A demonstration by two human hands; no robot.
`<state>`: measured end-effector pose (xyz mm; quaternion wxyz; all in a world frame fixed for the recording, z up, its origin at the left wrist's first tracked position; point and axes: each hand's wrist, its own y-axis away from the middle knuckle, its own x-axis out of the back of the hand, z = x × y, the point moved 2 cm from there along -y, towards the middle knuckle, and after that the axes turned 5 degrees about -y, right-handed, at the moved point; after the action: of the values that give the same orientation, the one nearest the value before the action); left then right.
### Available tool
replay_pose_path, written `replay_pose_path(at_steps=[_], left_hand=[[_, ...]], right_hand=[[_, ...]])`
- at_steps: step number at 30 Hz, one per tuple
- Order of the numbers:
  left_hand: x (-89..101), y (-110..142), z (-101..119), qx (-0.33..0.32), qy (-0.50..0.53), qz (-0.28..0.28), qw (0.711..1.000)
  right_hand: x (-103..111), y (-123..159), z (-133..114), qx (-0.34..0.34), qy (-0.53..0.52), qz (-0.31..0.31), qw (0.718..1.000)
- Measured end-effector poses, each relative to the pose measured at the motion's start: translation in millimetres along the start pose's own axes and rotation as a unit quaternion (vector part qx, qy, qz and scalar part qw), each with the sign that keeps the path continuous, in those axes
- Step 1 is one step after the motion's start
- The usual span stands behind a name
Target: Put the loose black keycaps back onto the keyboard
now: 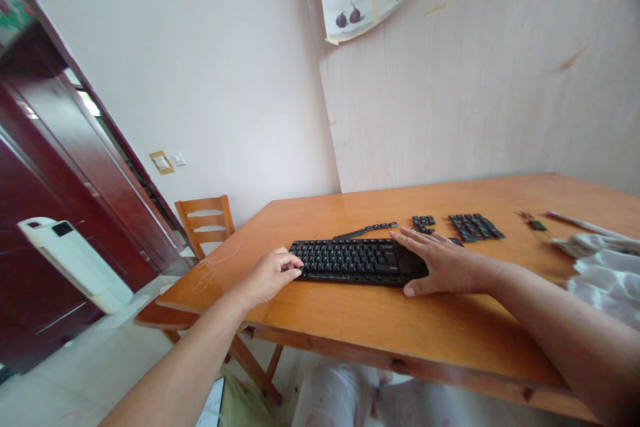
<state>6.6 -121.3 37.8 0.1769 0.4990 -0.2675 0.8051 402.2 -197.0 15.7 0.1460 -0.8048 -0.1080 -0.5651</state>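
Observation:
A black keyboard (345, 260) lies on the wooden table, with several keycaps off its front row and its right end bare. At its left end, the thumb and fingers of my left hand (277, 272) are pinched together at the front corner. Whatever is between those fingertips is too small and dark to make out. My right hand (440, 263) rests spread across the right end, thumb at the front edge and fingers toward the back edge. Behind the keyboard lie a long black keycap (350, 235) and a row of small keycaps (381, 226).
Farther right lie a small group of keycaps (423, 223) and a larger block of keycaps (476, 227). A small dark piece (537, 225), a pen-like stick (580, 221) and crumpled clear plastic (607, 277) are at the table's right. A wooden chair (206, 221) stands beyond the left edge.

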Motion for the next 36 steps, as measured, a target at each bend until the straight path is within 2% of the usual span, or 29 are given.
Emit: replay_pose_path(at_steps=[6, 15, 24, 31, 36], left_hand=[[1.0, -0.3, 3.3, -0.014, -0.016, 0.001, 1.000], [0.9, -1.5, 5.0, -0.026, -0.036, 0.002, 0.999], [5.1, -2.6, 27.7, -0.077, -0.105, -0.010, 0.991], [-8.9, 22.2, 51.5, -0.071, -0.266, 0.045, 0.960], [-20.0, 36.7, 51.7, -0.056, -0.299, 0.095, 0.948]], right_hand=[[3.5, 0.6, -6.5, -0.020, -0.008, -0.013, 1.000], [1.1, 0.6, -1.8, -0.013, 0.004, -0.017, 1.000], [-1.3, -0.3, 2.5, 0.008, -0.001, -0.002, 1.000], [-3.7, -0.1, 5.3, 0.008, -0.008, 0.005, 1.000], [-2.9, -0.4, 3.8, 0.006, -0.007, -0.003, 1.000]])
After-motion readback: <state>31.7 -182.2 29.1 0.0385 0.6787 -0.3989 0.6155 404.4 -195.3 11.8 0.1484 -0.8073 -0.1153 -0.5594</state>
